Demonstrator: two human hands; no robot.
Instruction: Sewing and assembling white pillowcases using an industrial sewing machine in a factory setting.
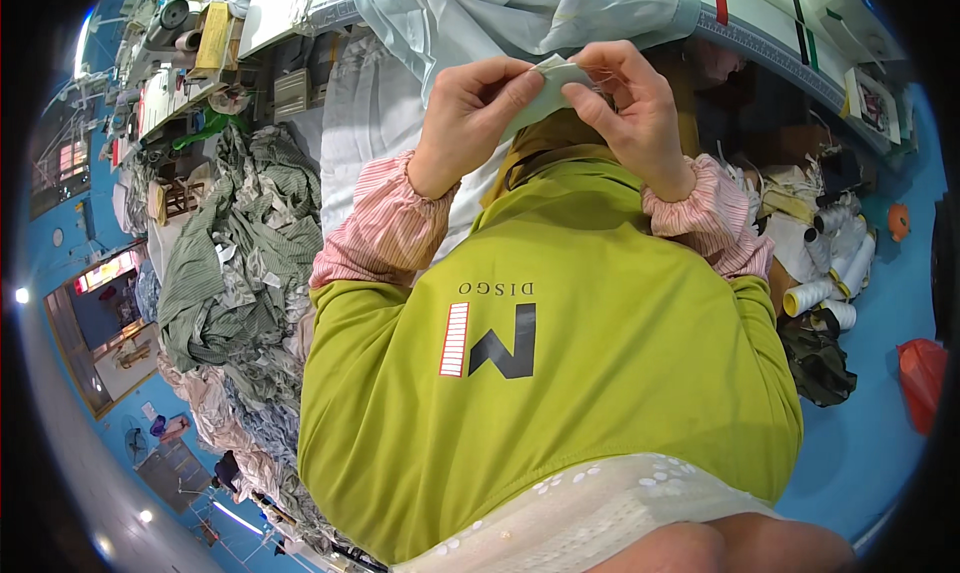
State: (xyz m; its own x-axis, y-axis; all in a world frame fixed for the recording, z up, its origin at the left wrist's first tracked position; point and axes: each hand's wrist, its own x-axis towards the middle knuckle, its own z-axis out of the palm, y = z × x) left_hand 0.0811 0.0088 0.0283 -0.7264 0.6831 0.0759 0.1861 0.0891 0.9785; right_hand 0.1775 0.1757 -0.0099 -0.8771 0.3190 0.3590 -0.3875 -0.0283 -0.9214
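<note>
A folded edge of pale green cloth [541, 104] is held up between my two hands, above my lap. My left hand [458, 123] pinches it from the left with thumb and forefinger. On the other side, my right hand [635, 115] grips the cloth's right end, thumb below and curled fingers above. Fine loose threads show by the right fingertips. Just beyond the hands, a larger pale blue garment piece [530, 11] drapes over the table's near edge. Whether it joins the held cloth is hard to see. Pink striped sleeve covers [383, 218] wrap both forearms.
A white worktable [765, 18] with a ruler-marked edge runs across the far side. Heaped green striped garments [240, 243] lie at left, white cloth [365, 123] beside my lap. Thread cones [808, 296] cluster at right, near a red bag [922, 378] on the blue floor.
</note>
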